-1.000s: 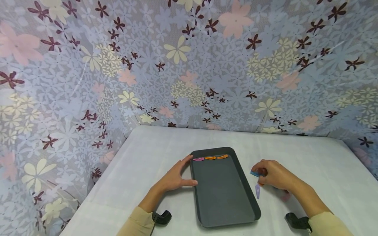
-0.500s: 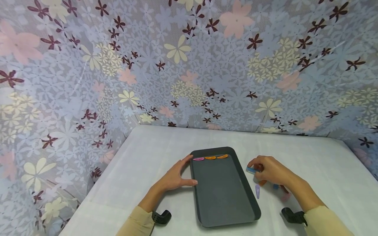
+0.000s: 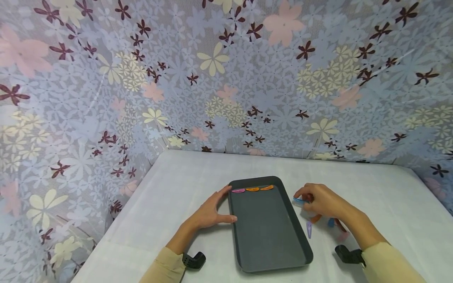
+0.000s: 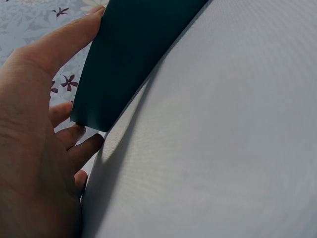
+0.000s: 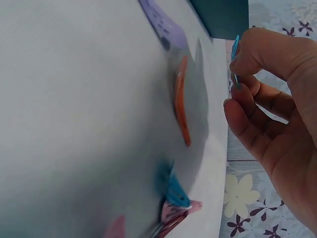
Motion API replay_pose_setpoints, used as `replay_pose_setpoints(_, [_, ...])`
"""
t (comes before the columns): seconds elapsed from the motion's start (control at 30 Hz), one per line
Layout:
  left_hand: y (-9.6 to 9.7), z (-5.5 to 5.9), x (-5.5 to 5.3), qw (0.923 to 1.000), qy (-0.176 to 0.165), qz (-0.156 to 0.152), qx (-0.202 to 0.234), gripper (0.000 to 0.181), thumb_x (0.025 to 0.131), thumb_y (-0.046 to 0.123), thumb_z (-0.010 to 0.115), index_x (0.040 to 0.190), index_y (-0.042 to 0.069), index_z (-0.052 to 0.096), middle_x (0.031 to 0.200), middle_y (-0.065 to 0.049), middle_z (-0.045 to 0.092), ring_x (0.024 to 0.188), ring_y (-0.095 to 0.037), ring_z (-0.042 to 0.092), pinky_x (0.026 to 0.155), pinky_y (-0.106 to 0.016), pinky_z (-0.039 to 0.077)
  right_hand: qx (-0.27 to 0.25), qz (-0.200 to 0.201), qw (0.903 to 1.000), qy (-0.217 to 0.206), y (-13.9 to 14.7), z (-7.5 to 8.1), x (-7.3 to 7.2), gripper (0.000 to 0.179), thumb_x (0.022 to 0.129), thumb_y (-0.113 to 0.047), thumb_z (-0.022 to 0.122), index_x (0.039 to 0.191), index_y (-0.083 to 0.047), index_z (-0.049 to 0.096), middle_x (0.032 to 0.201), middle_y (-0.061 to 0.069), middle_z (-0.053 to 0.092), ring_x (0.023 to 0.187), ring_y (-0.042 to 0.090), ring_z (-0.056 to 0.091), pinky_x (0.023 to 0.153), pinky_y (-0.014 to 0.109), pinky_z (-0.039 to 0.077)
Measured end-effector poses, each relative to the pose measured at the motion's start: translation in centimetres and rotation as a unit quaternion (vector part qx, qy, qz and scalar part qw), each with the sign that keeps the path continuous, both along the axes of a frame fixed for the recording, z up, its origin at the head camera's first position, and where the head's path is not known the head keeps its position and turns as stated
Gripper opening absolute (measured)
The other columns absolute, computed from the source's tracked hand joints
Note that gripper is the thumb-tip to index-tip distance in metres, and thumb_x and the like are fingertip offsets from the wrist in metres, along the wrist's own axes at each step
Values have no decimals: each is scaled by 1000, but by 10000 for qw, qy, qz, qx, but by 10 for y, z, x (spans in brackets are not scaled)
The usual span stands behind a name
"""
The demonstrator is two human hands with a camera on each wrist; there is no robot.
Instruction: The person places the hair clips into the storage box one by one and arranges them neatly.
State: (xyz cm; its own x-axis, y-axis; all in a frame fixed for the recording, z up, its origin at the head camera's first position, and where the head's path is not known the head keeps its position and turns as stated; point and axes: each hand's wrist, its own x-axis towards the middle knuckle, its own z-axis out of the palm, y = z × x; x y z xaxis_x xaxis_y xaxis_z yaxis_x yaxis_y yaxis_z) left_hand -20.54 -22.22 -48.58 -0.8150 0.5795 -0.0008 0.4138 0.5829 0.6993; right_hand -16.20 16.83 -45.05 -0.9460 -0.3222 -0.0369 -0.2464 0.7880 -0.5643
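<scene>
My right hand (image 3: 323, 201) pinches a blue snap hair clip (image 5: 236, 52) between thumb and fingertips, just above the table to the right of a dark grey tray (image 3: 267, 232). My left hand (image 3: 209, 212) rests against the tray's left side, its fingers fairly straight, index tip at the far left corner and thumb on the rim. Along the tray's far end lie a pink clip (image 3: 238, 190), an orange clip (image 3: 253, 189) and another orange clip (image 3: 267, 188) in a row.
Under and beside the right hand lie a purple clip (image 3: 309, 229), an orange clip (image 5: 181, 101), a second blue clip (image 5: 177, 192), a dark red clip (image 5: 174, 225) and pink ones, partly overlapping. A white cloth covers the table (image 3: 191, 169); a flowered curtain (image 3: 226, 78) hangs behind.
The right hand has lifted the blue clip and moved slightly away from the camera and left, uncovering the orange and other blue clips. The left hand and tray have stayed put.
</scene>
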Motion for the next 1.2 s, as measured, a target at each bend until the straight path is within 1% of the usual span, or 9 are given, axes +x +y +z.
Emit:
replay_pose_setpoints(0.1, [0,0,0,10000,14,19,-3,99,68,64,72,149,41,19,155,12,24,144,-19,24,113,-53,27,246,73,9991,328,-2,2,-3,34,75,-6,64,105,-19,70,74,-1,50,62,5,40,57,21,37])
replay_pose_setpoints(0.23, [1,0,0,10000,27,20,2,100,68,64,73,149,40,20,155,11,25,144,-18,25,113,-53,27,434,87,9979,481,-3,5,-6,34,74,-8,65,106,-21,70,74,-5,51,63,4,40,56,21,34])
replay_pose_setpoints(0.4, [1,0,-1,10000,30,14,21,100,68,64,73,149,39,20,155,11,25,144,-18,26,113,-53,27,372,108,9984,417,-2,10,-8,34,75,-8,65,107,-20,70,76,-7,52,64,6,42,56,22,35])
replay_pose_setpoints(0.6, [1,-1,-1,10000,14,-12,-9,98,69,64,71,148,41,19,155,12,25,144,-20,24,112,-55,27,13,33,9994,345,1,17,-10,35,75,-4,65,106,-18,71,77,-4,54,66,8,44,57,23,37])
replay_pose_setpoints(0.67, [1,-1,-1,10000,0,-12,-1,98,69,64,71,148,41,19,155,13,25,144,-21,24,112,-56,27,-40,94,9994,331,0,18,-10,35,75,-4,65,106,-17,71,77,-4,54,66,8,44,57,23,38])
replay_pose_setpoints(0.8, [1,-2,-1,10000,19,-12,13,97,69,64,72,148,41,20,155,13,26,144,-21,25,112,-55,28,-1,218,9992,326,-2,18,-13,34,76,-4,65,107,-16,71,77,-4,53,66,8,44,57,23,37])
replay_pose_setpoints(1.0, [1,-1,0,10000,7,-1,-21,98,69,64,72,149,40,20,155,12,25,144,-19,25,112,-54,28,7,305,9987,399,-7,20,-15,33,76,-4,65,107,-15,71,76,-5,52,65,7,44,56,22,38])
replay_pose_setpoints(1.2, [1,0,-1,10000,14,-12,-32,98,69,64,72,149,40,19,155,13,23,145,-20,23,113,-55,26,122,348,9985,398,-11,22,-19,33,76,-6,65,107,-15,71,78,-6,54,66,6,46,58,22,41])
